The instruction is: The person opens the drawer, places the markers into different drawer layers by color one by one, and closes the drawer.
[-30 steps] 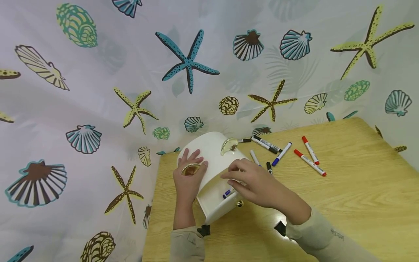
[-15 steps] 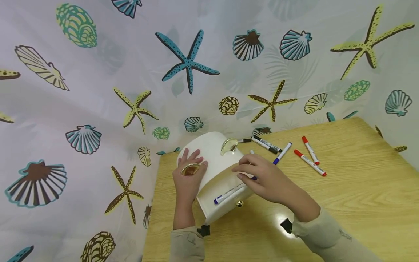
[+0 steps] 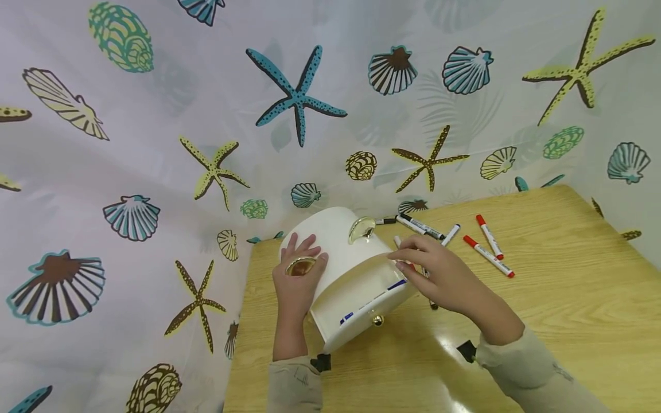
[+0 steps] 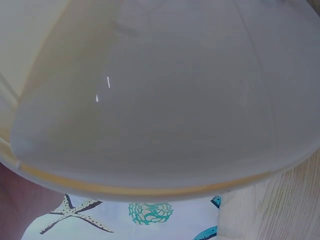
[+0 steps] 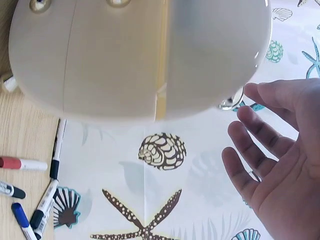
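Observation:
A white rounded container (image 3: 333, 235) with gold ear-like pieces has a wide gap along its front. Inside that gap, a blue-ended marker (image 3: 348, 316) lies along the front wall, which partly covers it. My left hand (image 3: 296, 289) rests on the container's top with fingers spread around one gold ear (image 3: 301, 267). At the gap's right end is my right hand (image 3: 439, 272), its fingers slightly bent. The right wrist view shows this hand (image 5: 282, 150) with nothing in it. Only the container's smooth white surface (image 4: 175, 110) fills most of the left wrist view.
Several markers lie on the wooden table (image 3: 558, 298) right of the container, among them red-capped markers (image 3: 489, 256) and black-capped markers (image 3: 420, 225). A gold knob (image 3: 378, 320) sticks out from the container's front. A patterned cloth (image 3: 330, 115) stands behind the table.
My right hand has drawn back to the right, away from the blue-ended marker. That marker now sits lower behind the front wall. My left hand stays in place.

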Motion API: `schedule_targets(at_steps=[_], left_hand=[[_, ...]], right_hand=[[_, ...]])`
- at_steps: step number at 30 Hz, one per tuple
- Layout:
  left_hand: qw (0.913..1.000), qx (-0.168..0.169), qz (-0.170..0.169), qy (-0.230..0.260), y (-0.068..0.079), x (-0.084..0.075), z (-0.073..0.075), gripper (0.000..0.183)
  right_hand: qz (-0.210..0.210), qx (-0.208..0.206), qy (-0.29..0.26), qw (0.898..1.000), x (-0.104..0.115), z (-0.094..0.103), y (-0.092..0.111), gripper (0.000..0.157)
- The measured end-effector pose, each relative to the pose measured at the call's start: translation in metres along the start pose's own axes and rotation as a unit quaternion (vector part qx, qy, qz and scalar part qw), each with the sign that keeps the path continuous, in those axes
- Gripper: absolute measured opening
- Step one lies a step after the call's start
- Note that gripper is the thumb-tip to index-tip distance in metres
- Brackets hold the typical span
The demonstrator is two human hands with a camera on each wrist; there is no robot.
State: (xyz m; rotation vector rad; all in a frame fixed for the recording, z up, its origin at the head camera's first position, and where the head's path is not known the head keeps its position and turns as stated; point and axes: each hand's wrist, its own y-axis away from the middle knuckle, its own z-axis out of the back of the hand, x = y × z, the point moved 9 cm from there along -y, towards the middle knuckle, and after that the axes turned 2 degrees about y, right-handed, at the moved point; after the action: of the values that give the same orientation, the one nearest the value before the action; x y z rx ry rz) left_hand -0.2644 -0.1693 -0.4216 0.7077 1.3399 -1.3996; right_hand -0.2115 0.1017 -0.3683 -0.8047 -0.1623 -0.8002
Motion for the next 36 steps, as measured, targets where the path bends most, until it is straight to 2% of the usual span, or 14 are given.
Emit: schedule_targets(at_steps=[8,17,21,24,29,36], left_hand=[[0.9999,-0.005,0.01,-0.012,-0.001,0.003,0.001,0.021],[0.9999,-0.002,0.011,-0.011,-0.001,0.004,0.0,0.02],[1.0,-0.003,0.006,-0.003,-0.001,0.003,0.001,0.019],[1.0,-0.001,0.004,0.001,-0.001,0.003,0.0,0.019],[1.0,-0.004,0.008,-0.003,-0.001,0.003,0.001,0.019],[0.9999,-0.003,0.012,-0.006,-0.001,0.003,0.001,0.019]], right_hand=[[-0.037,0.015,0.014,0.999,-0.018,0.006,0.003,0.026],[-0.045,0.028,0.011,0.999,-0.027,0.0,0.008,0.026],[-0.054,0.035,0.026,0.998,-0.034,0.0,0.008,0.025],[-0.08,0.043,0.037,0.995,-0.044,0.001,0.011,0.024],[-0.139,0.072,0.024,0.987,-0.064,-0.004,0.018,0.028],[-0.156,0.085,0.031,0.984,-0.077,-0.01,0.024,0.029]])
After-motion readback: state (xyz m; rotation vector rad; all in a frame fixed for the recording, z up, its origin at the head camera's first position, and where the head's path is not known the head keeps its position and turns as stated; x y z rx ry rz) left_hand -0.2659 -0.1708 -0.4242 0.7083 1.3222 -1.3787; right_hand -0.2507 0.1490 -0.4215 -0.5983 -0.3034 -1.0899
